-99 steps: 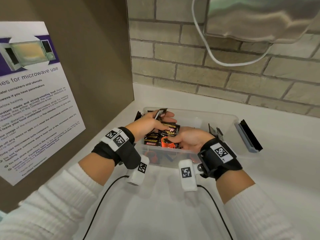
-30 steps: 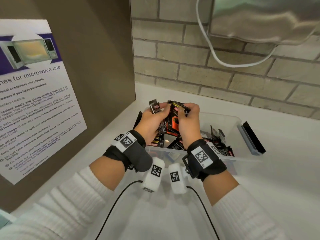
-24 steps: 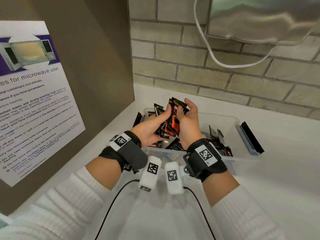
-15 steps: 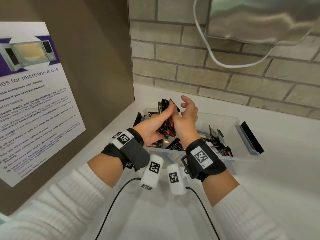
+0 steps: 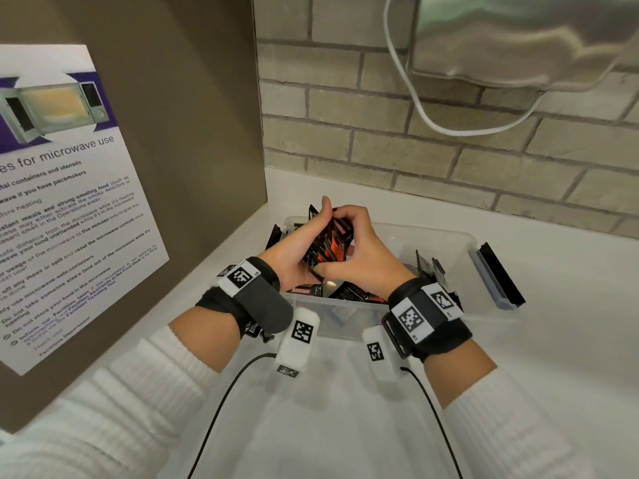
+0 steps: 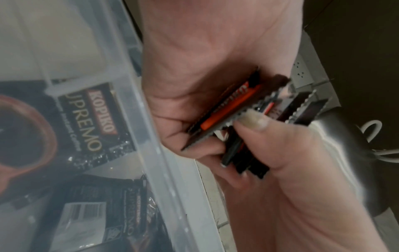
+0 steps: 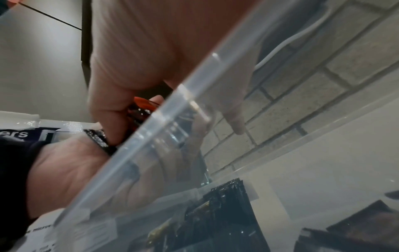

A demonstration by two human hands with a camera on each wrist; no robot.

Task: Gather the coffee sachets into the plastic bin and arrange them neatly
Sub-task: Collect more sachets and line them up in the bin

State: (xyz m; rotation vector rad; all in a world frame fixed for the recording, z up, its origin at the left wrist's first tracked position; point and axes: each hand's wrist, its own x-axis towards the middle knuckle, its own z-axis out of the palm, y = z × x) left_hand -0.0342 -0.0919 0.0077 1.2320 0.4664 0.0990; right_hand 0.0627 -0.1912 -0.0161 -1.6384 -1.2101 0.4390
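A stack of black-and-orange coffee sachets (image 5: pixel 328 245) is gripped between both hands above the left end of the clear plastic bin (image 5: pixel 449 238). My left hand (image 5: pixel 301 252) cups the stack from the left with its thumb upright. My right hand (image 5: pixel 363 254) curls over the top, its thumb under the lower edge. The left wrist view shows the stack's edges (image 6: pixel 233 109) pinched between palm and thumb. More sachets (image 5: pixel 359 297) lie flat in the bin, and several sachets (image 5: pixel 428 267) stand upright at its right. Through the bin wall (image 7: pixel 172 110) the right wrist view shows the held stack (image 7: pixel 140 109).
A dark sachet (image 5: pixel 275 236) leans outside the bin's left end. A blue-and-black clip (image 5: pixel 498 278) sits at the bin's right end. A brown panel with a microwave notice (image 5: pixel 69 202) stands close on the left, a brick wall behind. A steel appliance (image 5: pixel 518 39) and white cable hang above.
The hands lifted a bundle of sachets out of the bin. In the last half second my right fingers went from spread to curled over the stack, which now tilts left.
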